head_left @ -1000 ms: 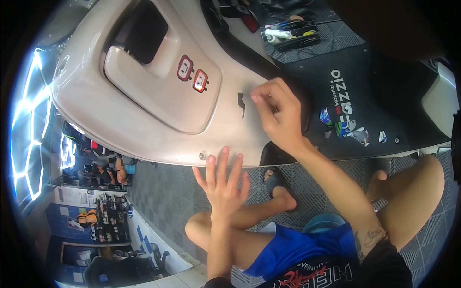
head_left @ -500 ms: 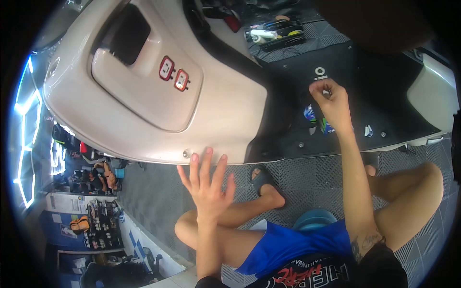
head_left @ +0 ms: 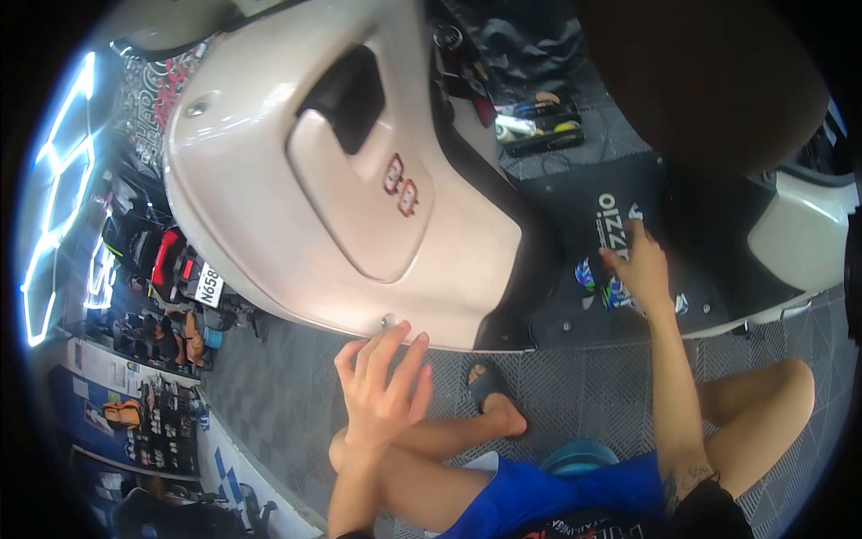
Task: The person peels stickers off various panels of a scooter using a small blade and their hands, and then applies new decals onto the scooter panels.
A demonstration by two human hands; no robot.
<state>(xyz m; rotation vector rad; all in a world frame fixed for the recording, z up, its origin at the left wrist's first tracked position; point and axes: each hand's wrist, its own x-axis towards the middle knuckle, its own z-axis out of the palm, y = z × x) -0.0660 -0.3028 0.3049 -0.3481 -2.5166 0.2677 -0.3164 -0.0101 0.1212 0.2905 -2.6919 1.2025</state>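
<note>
My left hand [head_left: 382,386] is raised with its fingers apart and slightly bent, beside a small bolt [head_left: 387,321] at the lower edge of a cream scooter's front panel [head_left: 476,296]. It holds nothing. Over the black floor mat [head_left: 561,211] of the scooter, my right hand [head_left: 645,274] reaches out, index finger and thumb apart. A small white piece [head_left: 636,212] lies by the index fingertip; what it is I cannot make out. Several blue, green and white shiny pieces [head_left: 588,274] lie on the mat around the hand, partly hidden by it.
A black tray [head_left: 548,139] with bottles stands on the floor beyond the scooter. The brown seat [head_left: 718,81] overhangs at upper right. Near my legs is a blue-green round stool or tub [head_left: 579,456]. Another vehicle with a number plate [head_left: 209,286] stands at left.
My right hand has gone from a raised pinch to reaching over the mat with finger and thumb apart. The left fingers have bent more. The whole view has shifted, with the scooter lower and further right.
</note>
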